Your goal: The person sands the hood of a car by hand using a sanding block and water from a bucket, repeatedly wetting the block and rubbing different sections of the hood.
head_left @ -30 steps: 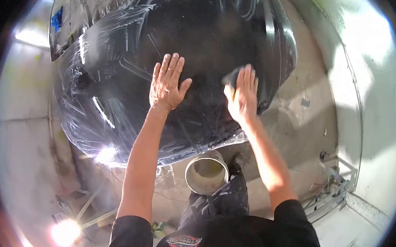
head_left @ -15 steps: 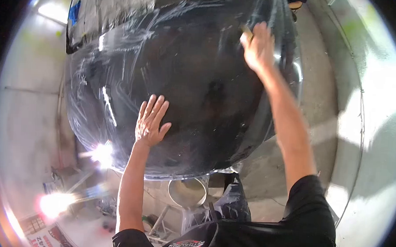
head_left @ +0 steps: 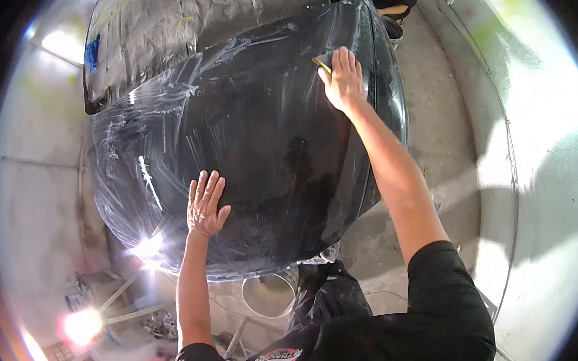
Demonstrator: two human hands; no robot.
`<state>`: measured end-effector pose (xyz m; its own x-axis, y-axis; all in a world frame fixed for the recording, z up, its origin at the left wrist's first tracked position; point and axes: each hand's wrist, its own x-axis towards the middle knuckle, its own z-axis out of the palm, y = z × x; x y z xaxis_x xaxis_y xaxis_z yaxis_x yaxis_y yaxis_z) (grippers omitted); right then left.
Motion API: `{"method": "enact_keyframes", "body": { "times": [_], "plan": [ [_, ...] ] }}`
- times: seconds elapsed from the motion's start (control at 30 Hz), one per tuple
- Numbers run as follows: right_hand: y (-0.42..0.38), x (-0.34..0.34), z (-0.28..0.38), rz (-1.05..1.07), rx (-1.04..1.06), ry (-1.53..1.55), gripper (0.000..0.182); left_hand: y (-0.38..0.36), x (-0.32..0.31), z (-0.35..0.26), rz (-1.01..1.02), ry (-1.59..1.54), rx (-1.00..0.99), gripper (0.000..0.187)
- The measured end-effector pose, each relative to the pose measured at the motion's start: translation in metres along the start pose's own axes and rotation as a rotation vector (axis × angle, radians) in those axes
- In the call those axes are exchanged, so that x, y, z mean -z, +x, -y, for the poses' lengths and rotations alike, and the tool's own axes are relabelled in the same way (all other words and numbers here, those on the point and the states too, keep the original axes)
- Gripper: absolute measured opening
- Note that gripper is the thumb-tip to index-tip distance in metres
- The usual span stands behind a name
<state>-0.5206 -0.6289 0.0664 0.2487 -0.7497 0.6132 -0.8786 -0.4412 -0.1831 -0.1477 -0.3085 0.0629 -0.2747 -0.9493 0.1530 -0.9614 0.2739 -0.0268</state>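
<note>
A car's black hood [head_left: 258, 147], wet and streaked with whitish residue, fills the middle of the view. My left hand [head_left: 205, 206] lies flat on its near left part, fingers stretched and a little apart, holding nothing. Farther off, near the hood's right edge, my right hand [head_left: 346, 80] presses a thin sanding pad [head_left: 321, 63] against the surface. The pad's grey top and yellow edge show beside the thumb; the rest is hidden under the fingers.
Masking sheet [head_left: 153, 39] covers the windshield area, with blue tape [head_left: 92, 52] at its left. A bucket [head_left: 269, 296] stands below the front edge. Bright work lights [head_left: 82, 326] shine at lower left. Another person's foot and dark clothing [head_left: 393, 1] show at the top, near a container [head_left: 393, 29].
My right hand has slid the sanding pad slightly toward me and inward on the hood. The left hand stays flat in place; the view has shifted.
</note>
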Motion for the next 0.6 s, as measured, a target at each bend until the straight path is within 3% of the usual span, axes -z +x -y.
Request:
{"method": "enact_keyframes", "body": {
  "times": [0.07, 0.13, 0.2, 0.27, 0.3, 0.33, 0.4, 0.43, 0.47, 0.5, 0.53, 0.6],
  "plan": [
    [-0.013, -0.005, 0.01, -0.063, -0.055, -0.029, 0.063, -0.001, 0.003, -0.003, 0.007, -0.01, 0.016, 0.069],
    [-0.06, 0.04, 0.055, 0.209, -0.124, 0.057, 0.068, 0.001, 0.009, -0.007, 0.041, 0.0, 0.028, 0.069],
    [-0.144, 0.08, 0.108, 0.341, -0.061, 0.115, 0.074, 0.001, 0.012, -0.008, 0.055, -0.01, 0.041, 0.071],
    [-0.228, 0.104, 0.146, 0.604, 0.08, 0.178, 0.079, 0.0, 0.018, -0.01, 0.054, -0.005, 0.07, 0.07],
    [-0.253, 0.115, 0.153, 0.698, 0.277, 0.241, 0.079, 0.0, 0.016, -0.01, 0.04, -0.013, 0.076, 0.069],
    [-0.283, 0.101, 0.147, 0.493, 0.396, 0.31, 0.08, 0.0, 0.012, -0.011, 0.024, -0.023, 0.082, 0.068],
    [-0.239, 0.113, 0.134, 0.713, 0.371, 0.276, 0.081, 0.0, 0.003, -0.016, -0.057, -0.034, 0.157, 0.063],
    [-0.203, 0.12, 0.131, 0.688, 0.221, 0.233, 0.082, 0.0, -0.003, -0.023, -0.084, -0.033, 0.222, 0.063],
    [-0.177, 0.107, 0.118, 0.615, 0.07, 0.199, 0.082, 0.003, -0.009, -0.031, -0.113, -0.032, 0.29, 0.062],
    [-0.153, 0.079, 0.09, 0.429, 0.059, 0.193, 0.08, 0.009, -0.013, -0.042, -0.142, -0.036, 0.372, 0.062],
    [-0.106, 0.072, 0.073, 0.47, -0.012, 0.111, 0.075, 0.014, -0.015, -0.054, -0.166, -0.033, 0.452, 0.062],
    [-0.042, 0.04, 0.018, 0.284, 0.035, 0.162, 0.068, 0.03, -0.017, -0.075, -0.219, -0.021, 0.61, 0.063]
  ]
}}
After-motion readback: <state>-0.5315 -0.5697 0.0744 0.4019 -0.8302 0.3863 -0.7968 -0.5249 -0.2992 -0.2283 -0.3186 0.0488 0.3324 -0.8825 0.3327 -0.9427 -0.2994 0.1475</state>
